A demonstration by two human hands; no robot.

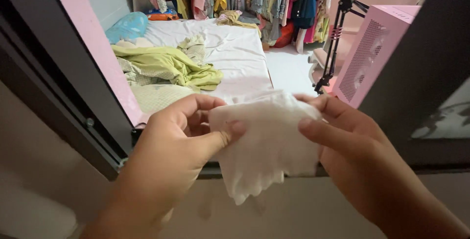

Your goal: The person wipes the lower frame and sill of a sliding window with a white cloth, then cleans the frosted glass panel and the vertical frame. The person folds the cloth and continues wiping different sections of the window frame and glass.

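Both grips [267, 131] pinching white cloth [267, 148]

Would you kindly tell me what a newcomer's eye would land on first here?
Front and centre, the left hand and right hand pinch a crumpled white cloth between them. Beyond lies a white bed with a rumpled yellow-green blanket, and a pink perforated case at right.

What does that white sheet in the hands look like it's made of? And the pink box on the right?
White sheet: probably a thin wet wipe or soft tissue; matte, limp, crumpled, with a ragged lower edge. Pink box: likely painted metal or plastic; rigid and smooth, with a panel of fine perforations.
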